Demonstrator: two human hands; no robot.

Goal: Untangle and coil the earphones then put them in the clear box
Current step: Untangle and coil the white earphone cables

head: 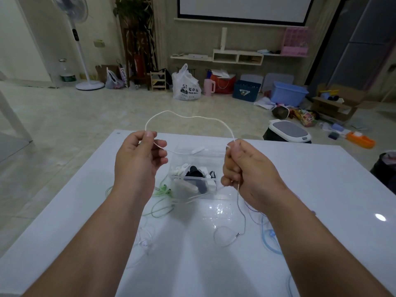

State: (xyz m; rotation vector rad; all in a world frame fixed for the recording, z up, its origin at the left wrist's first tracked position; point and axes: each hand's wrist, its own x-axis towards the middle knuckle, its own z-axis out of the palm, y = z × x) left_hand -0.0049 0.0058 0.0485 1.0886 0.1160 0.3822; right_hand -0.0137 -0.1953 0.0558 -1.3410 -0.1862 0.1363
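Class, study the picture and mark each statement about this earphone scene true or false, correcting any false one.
1. The left hand and the right hand both hold the white cable. True.
2. The clear box is empty. False: it holds white and black items.
3. Green earphones lie on the table left of the box. True.
4. The white cable lies flat on the table. False: it arches in the air between the hands.

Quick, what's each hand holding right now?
Left hand: pinches the white earphone cable.
Right hand: grips the same cable, fingers curled.
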